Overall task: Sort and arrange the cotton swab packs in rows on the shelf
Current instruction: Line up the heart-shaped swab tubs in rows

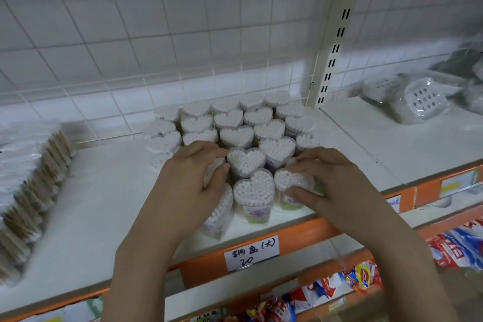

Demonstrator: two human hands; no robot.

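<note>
Both hands (192, 180) (328, 178) curled over front heart-shaped swab packs (254, 188).

Clear plastic heart-shaped packs of white-tipped cotton swabs (236, 123) stand upright in tight slanted rows on the white shelf board (104, 191), tops facing up so you see hearts full of swab heads. One heart pack (245, 162) sits right between the two sets of fingertips. Another front pack (292, 180) is under the right-hand fingers, and one (214, 170) is tucked beneath the left-hand fingers. A purple-labelled pack (253, 192) stands just nearer than the fingertips.
</note>
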